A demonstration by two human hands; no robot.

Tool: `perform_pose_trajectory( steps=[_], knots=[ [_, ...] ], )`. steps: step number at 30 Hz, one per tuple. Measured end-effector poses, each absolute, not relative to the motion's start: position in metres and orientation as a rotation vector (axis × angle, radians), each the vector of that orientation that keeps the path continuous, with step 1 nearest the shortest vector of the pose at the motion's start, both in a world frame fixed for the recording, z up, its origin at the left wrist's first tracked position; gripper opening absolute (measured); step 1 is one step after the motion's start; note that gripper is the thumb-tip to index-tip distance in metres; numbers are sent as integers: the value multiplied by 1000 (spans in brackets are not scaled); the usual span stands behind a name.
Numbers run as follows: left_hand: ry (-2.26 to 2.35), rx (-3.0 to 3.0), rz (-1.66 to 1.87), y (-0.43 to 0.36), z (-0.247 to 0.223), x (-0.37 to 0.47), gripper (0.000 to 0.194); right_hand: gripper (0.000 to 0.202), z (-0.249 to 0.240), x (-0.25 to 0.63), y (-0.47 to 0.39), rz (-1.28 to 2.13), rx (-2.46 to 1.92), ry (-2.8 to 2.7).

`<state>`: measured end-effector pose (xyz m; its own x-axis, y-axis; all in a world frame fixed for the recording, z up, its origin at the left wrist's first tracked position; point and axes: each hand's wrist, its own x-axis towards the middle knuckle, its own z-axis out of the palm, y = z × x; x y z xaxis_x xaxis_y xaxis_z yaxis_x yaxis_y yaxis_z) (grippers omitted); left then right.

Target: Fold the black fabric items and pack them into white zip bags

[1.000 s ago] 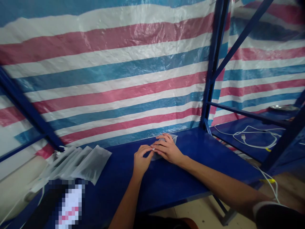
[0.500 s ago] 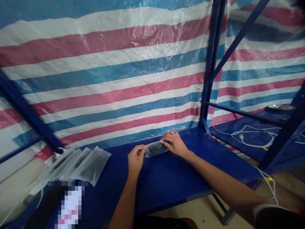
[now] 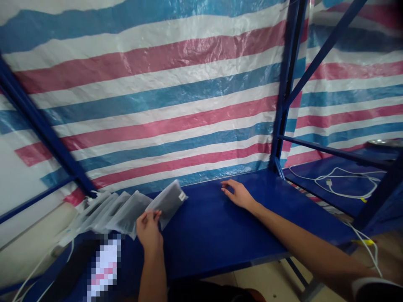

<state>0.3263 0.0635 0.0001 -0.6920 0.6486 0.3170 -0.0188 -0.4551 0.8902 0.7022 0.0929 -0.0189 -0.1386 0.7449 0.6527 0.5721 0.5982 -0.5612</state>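
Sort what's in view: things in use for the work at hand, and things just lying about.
In use:
- left hand, holding a translucent pouch
- row of similar pouches
- right hand, holding nothing visible
- blue table

Apparently just lying about:
- white cable
- shiny metal item, far right

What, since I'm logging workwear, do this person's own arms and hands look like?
The left hand and right hand are ungloved and bare-wristed. Near the picture's lower right corner, the right arm enters a dark sleeve with a pale edge; the left arm shows no sleeve before the frame cuts it off.
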Motion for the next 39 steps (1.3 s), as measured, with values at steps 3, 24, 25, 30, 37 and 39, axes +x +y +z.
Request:
perform_pose_trajectory(
  steps=[3, 24, 25, 30, 37, 39],
  knots=[
    [1361, 824, 2263, 36, 4, 298, 42, 28, -23, 699, 92, 257, -1061, -1842],
    [2661, 1251, 999, 69, 117, 129, 35, 23, -32, 690, 88, 351, -1083, -1884],
    [2690, 1280, 999, 70, 120, 130, 34, 23, -32, 690, 89, 357, -1084, -1883],
    [2733, 1608, 1217, 67, 138, 164, 24, 22, -36, 686, 90, 382, -1064, -1892],
    [1753, 2429, 1565, 83, 127, 296, 30, 40, -39, 682, 94, 473, -1038, -1835],
    [1496, 2411, 1405, 88, 101, 338, 24, 52, -41, 683, 96, 427, -1013, -1801]
  ],
)
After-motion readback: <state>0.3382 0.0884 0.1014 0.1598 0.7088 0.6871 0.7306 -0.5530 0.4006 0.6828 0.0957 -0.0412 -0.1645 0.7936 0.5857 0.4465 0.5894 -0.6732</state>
